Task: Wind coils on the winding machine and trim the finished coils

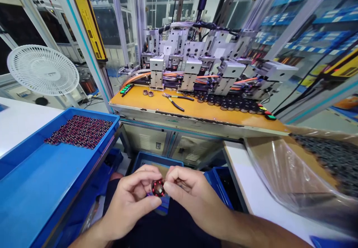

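Note:
A small ring-shaped motor stator [158, 188], black with red windings round its inside, is held up in front of my lap. My left hand [134, 194] is closed on its left side, with the thumb below and the fingers behind and above. On the other side, my right hand [190, 190] is pinched at the stator's upper right edge. A thin coppery wire [165, 181] seems to run between those fingertips. The far side of the stator is hidden by my fingers.
A blue tray [41, 188] at left holds many similar stators [81, 130]. Ahead, a winding machine [192, 61] stands on an orange bench [134, 100] with cutting pliers [176, 100] and a row of dark parts [223, 101]. At right is a plastic-lined box [276, 162] of dark parts.

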Demonstrator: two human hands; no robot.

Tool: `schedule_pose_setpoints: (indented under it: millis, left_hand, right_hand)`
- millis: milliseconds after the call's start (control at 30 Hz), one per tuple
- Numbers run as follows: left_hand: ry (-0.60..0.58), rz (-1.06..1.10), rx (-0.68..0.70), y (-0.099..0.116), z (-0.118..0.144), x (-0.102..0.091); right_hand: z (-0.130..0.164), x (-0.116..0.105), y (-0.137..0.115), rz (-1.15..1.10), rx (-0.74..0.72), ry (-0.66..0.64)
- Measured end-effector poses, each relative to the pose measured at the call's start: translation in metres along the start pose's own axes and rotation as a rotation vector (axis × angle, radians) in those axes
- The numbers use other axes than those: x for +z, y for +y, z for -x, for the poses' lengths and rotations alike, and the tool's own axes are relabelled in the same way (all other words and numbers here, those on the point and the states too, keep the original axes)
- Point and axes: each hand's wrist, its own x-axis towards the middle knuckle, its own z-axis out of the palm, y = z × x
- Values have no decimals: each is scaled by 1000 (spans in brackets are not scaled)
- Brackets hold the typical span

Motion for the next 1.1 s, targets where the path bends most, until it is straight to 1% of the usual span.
schedule_pose_setpoints:
  millis: [67, 167, 233, 400, 500, 567, 600, 700, 767, 833, 867, 933, 1033, 1100]
  left_hand:
    - [5, 62, -53, 0, 1, 0]
    - [-13, 155, -130, 1, 1, -1]
    - [-25, 165, -151, 2, 1, -1]
    - [-71, 159, -187, 4, -2, 1]
    - [-89, 187, -211, 5, -1, 0]
    - [-101, 200, -248, 4, 0, -2]
    - [-105, 200, -276, 4, 1, -3]
    - [-123, 174, -354, 4, 1, -3]
    - [-134, 163, -384, 4, 1, -2]
    - [-152, 173, -405, 3, 2, -2]
    - [-156, 178, -406, 2, 3, -2]
    - [-146, 184, -381, 2, 5, -3]
    - [-98, 195, -292, 3, 7, -5]
    - [-73, 207, -229, 4, 7, -5]
  right_hand:
    - [1, -6, 1, -33, 12, -53]
    - [2, -18, 0, -20, 128, -139]
    - [2, -22, -2, -10, 175, -163]
    - [0, -22, -6, -11, 113, -158]
    - [-2, -29, -5, 10, 161, -174]
    - [-4, -37, -7, 80, 175, -198]
    - [-7, -40, -9, 126, 147, -207]
    - [-17, -42, -20, 215, -41, -254]
    - [-25, -37, -25, 230, -135, -348]
    - [-31, -30, -27, 227, -176, -437]
    - [-33, -27, -27, 228, -179, -451]
    - [-32, -22, -25, 225, -144, -395]
    - [-24, -18, -22, 223, -26, -229]
    - [-16, -18, -21, 216, 34, -173]
